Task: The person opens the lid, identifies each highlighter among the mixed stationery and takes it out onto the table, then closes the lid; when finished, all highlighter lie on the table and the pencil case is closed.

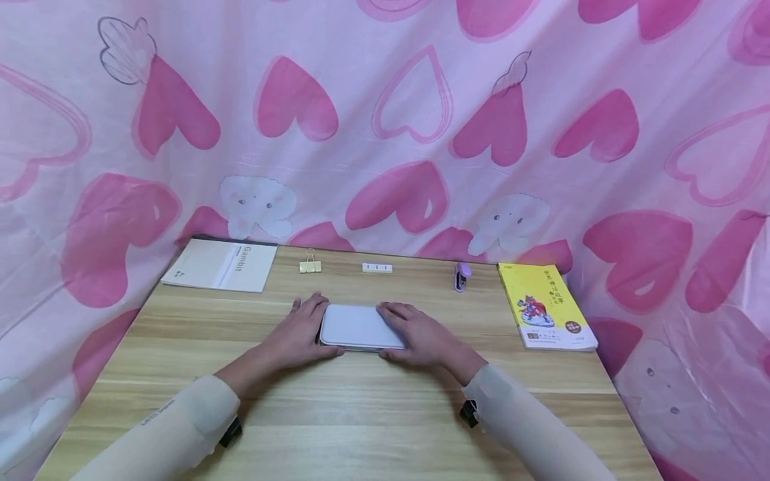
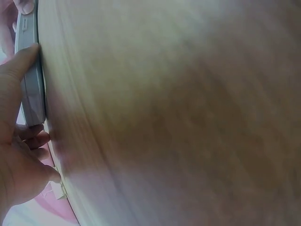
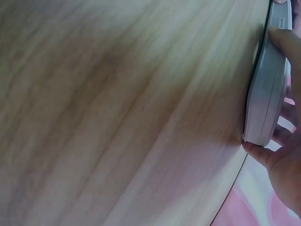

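Note:
A flat white case (image 1: 359, 325) with rounded corners lies on the wooden table, in front of the person. My left hand (image 1: 299, 336) grips its left end, thumb along the near side and fingers around the far corner. At the other end my right hand (image 1: 423, 336) holds it the same way, with fingers over the far right corner. The left wrist view catches the case's grey side (image 2: 34, 92) under the left thumb. A small slot shows on that same side (image 3: 264, 94) in the right wrist view, near the right thumb.
Along the back stand a notebook (image 1: 207, 265), a gold binder clip (image 1: 310, 267), a small white block with dark marks (image 1: 377, 268) and a small purple stapler (image 1: 462, 276). A yellow book (image 1: 544, 300) lies at the right edge. Behind the table (image 1: 361, 427) hangs a pink heart-print curtain (image 1: 337, 40).

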Available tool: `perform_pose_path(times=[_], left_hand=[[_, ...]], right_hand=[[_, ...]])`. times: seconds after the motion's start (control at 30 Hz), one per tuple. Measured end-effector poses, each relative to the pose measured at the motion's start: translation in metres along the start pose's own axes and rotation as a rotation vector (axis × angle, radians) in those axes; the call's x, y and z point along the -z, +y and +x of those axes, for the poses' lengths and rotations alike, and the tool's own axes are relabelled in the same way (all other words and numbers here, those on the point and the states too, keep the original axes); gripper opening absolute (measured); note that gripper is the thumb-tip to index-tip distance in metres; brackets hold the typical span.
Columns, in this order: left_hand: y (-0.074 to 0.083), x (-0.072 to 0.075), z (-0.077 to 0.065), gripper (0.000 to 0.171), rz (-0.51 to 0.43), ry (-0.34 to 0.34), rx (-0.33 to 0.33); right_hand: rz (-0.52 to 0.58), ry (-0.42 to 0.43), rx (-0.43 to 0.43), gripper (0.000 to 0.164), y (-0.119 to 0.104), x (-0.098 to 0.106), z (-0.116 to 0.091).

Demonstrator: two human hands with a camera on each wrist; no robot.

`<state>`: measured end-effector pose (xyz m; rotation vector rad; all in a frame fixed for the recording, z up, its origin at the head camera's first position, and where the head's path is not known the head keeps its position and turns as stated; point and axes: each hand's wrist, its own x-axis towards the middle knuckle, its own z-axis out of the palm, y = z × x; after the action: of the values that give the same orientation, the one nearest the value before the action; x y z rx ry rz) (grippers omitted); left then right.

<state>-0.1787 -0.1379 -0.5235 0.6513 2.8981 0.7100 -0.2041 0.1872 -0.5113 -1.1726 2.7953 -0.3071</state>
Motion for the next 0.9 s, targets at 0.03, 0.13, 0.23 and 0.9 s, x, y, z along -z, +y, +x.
perform_pose_path(times=[0.03, 0.13, 0.23, 0.9], left_hand=[[0.0, 0.0, 0.0, 0.11, 0.0, -0.002, 0.001], [-0.001, 0.0, 0.0, 0.109, 0.007, -0.003, -0.001], [-0.001, -0.002, 0.0, 0.109, 0.018, -0.007, -0.006], [-0.002, -0.003, 0.002, 0.106, 0.032, -0.003, -0.05]], right_hand=[[0.001, -0.001, 0.0, 0.097, 0.001, 0.0, 0.0], [-0.003, -0.004, 0.003, 0.097, 0.003, -0.002, 0.001], [-0.005, -0.009, 0.016, 0.096, 0.005, -0.002, 0.001], [0.075, -0.086, 0.015, 0.091, 0.009, 0.016, 0.006]])
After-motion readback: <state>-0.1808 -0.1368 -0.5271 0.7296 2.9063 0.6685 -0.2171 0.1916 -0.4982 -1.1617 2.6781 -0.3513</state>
